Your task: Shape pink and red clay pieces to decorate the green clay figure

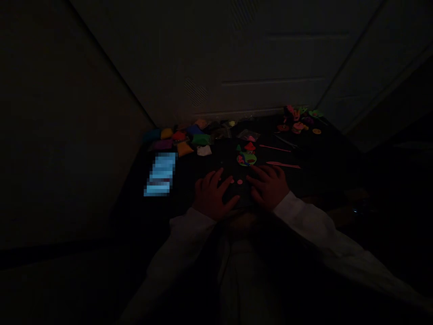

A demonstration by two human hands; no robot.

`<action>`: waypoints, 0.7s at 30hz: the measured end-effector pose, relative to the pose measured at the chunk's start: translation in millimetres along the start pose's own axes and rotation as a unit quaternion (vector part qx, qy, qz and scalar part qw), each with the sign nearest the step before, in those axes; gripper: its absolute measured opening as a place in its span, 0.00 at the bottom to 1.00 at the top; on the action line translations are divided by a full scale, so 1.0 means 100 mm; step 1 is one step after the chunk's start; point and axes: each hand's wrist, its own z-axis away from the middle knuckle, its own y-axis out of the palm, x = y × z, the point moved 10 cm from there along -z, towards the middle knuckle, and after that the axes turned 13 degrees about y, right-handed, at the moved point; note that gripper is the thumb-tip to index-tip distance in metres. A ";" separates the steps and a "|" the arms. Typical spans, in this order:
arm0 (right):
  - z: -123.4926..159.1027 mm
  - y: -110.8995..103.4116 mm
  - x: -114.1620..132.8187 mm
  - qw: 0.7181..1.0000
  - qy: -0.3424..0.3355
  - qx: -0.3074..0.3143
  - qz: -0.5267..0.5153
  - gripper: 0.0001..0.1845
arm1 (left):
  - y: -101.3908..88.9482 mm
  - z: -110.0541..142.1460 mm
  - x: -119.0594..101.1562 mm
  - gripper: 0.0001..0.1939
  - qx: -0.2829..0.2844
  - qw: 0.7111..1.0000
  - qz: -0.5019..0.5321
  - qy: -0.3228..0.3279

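Observation:
In dim light both my hands rest over the dark tabletop (189, 180), palms down. My left hand (213, 194) has its fingers spread and holds nothing. Beside its fingertips lie small pink discs (240, 182), at least one partly covered by the fingers. Opposite it, my right hand (269, 186) is also spread, and nothing shows in it. Just beyond the right fingertips sits a small clay model (246, 158), a green round base with a red-topped piece and a green cone on it. Two pink modelling tools (283, 164) lie to the right of the model.
Coloured clay packets (184, 149) are grouped at the back left. A lit, pixelated screen (160, 174) lies left of my hands. Several finished-looking clay pieces (297, 127) stand at the back right. A clear bag with something pink (249, 136) lies between. Behind rises a pale panelled surface (253, 67).

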 end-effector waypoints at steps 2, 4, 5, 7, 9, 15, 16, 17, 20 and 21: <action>0.00 0.01 -0.02 1.000 0.007 0.003 -0.003 0.19 | 0.00 0.00 0.00 0.28 -0.001 1.000 -0.002 -0.002; -0.01 0.03 -0.04 1.000 0.014 0.008 -0.009 0.19 | 0.00 0.01 0.01 0.28 -0.002 1.000 -0.002 -0.004; -0.01 0.03 -0.05 1.000 0.014 0.010 -0.014 0.20 | 0.00 0.01 0.01 0.29 -0.002 1.000 0.000 -0.005; -0.01 0.04 -0.06 1.000 0.012 0.010 -0.022 0.21 | 0.00 0.01 0.02 0.29 -0.002 1.000 0.002 -0.006; -0.02 0.04 -0.08 0.999 0.008 0.004 -0.032 0.21 | 0.00 0.00 0.02 0.29 -0.001 1.000 0.005 -0.006; -0.06 0.04 -0.12 0.997 0.001 -0.014 -0.081 0.19 | -0.01 0.01 0.05 0.28 -0.010 1.000 0.009 -0.014; -0.06 0.04 -0.11 0.997 -0.003 -0.015 -0.079 0.19 | -0.01 0.01 0.05 0.28 -0.010 1.000 0.009 -0.014; -0.06 0.03 -0.09 0.997 -0.007 -0.014 -0.072 0.19 | 0.00 0.01 0.05 0.28 -0.008 1.000 0.010 -0.013; -0.03 0.01 0.00 0.999 -0.021 -0.010 -0.036 0.19 | 0.00 0.01 0.05 0.29 -0.008 1.000 0.009 -0.013; -0.02 0.01 0.02 0.999 -0.023 -0.008 -0.026 0.19 | 0.00 0.01 0.06 0.29 -0.009 1.000 0.009 -0.013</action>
